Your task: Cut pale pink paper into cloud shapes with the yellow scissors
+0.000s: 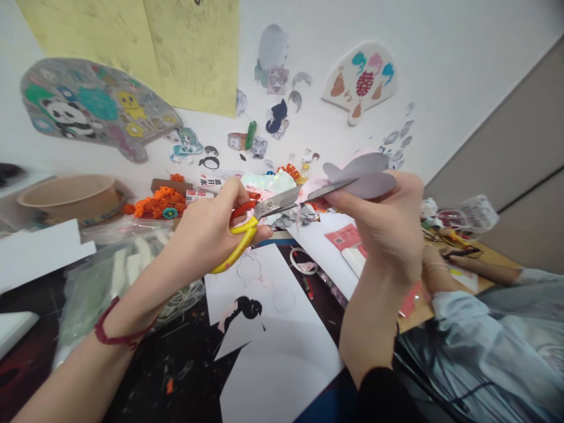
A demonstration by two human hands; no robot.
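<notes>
A pair of scissors [270, 205] with one red and one yellow handle is in my left hand [205, 229], its fingers wrapped through the loops. The blades point right and meet a pale, rounded paper cutout [372, 183], lying across its edge. My right hand [383, 226] pinches this cutout between thumb and fingers, raised above the table. A pinkish strip of paper hangs by the blades. Below lies a white sheet [284, 341] with faint pencil outlines and a black and pink cut-paper figure [248, 308] on it.
An orange flower bunch [161, 202] and a round brown container [70, 194] stand at the back left. A clear plastic bag [94, 288] lies left. Painted fans [363, 79] and stickers cover the wall. At right, another person's hands [460, 264] work at the table.
</notes>
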